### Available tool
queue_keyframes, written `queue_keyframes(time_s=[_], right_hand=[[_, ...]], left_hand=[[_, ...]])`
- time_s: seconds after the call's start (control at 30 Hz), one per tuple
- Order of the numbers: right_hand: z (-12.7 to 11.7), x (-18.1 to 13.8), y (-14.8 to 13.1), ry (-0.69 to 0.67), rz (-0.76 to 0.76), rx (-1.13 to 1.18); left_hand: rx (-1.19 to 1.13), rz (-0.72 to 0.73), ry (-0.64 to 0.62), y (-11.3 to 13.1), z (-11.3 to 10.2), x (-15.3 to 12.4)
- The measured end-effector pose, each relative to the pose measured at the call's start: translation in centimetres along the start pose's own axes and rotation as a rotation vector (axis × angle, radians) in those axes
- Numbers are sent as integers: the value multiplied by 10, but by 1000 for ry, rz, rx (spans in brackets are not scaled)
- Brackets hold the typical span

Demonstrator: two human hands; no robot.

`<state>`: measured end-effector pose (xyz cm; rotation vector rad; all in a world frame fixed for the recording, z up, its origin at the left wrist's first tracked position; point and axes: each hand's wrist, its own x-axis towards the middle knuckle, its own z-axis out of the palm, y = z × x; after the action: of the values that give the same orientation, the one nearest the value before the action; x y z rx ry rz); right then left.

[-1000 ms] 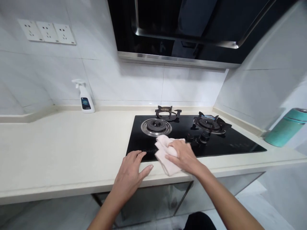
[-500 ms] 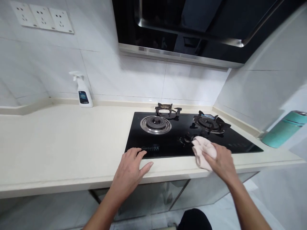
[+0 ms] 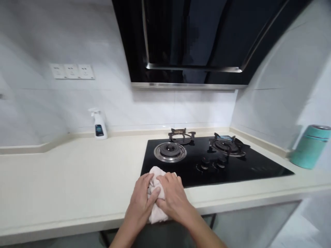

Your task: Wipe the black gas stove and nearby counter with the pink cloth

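Observation:
A crumpled pale pink cloth [image 3: 157,212] is bunched between my two hands at the front left corner of the black gas stove [image 3: 191,172]. My left hand [image 3: 140,196] grips the cloth from the left, its thumb laid across it. From the other side, my right hand [image 3: 173,193] has its fingers curled over the same cloth. Behind them is the left burner [image 3: 170,151] with its metal ring bare. Its pan support [image 3: 182,137] rests at the back edge of the stove. The right burner [image 3: 227,146] carries its own support.
A white spray bottle [image 3: 99,125] stands by the wall on the pale counter [image 3: 77,175]. A turquoise canister [image 3: 310,148] is at the far right. Two knobs [image 3: 205,163] rise from the stove. The black range hood [image 3: 191,41] overhangs it.
My right hand has carried the cloth left from the stove's front middle to my left hand, which has closed on it too. The view has tilted up.

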<state>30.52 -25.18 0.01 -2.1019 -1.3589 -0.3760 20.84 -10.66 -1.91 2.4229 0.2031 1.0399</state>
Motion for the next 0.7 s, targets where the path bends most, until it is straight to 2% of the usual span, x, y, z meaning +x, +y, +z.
queue_keyframes(time_s=[0.17,0.27,0.37,0.43,0.53,0.6,0.7], right_hand=[[2,-7,12,29,-71,63],[5,-10,17,51,-58,81],[10,-12,23,51,-12,196],[10,-13,27,36,51,309],[7,-11,30,-8,231,498],[5,-5,26,-12,345,683],[7,9,15,2,403,1051]], left_hand=[[-40,-32,-47,10,-6,-6],[-101,-53,-54,20,-12,-7],[-146,-80,-38,28,-16,-9],[-164,-100,-24,31,-18,-10],[-216,-109,0,31,-17,-13],[-265,-129,55,27,-14,-15],[-323,-201,179,19,-8,-17]])
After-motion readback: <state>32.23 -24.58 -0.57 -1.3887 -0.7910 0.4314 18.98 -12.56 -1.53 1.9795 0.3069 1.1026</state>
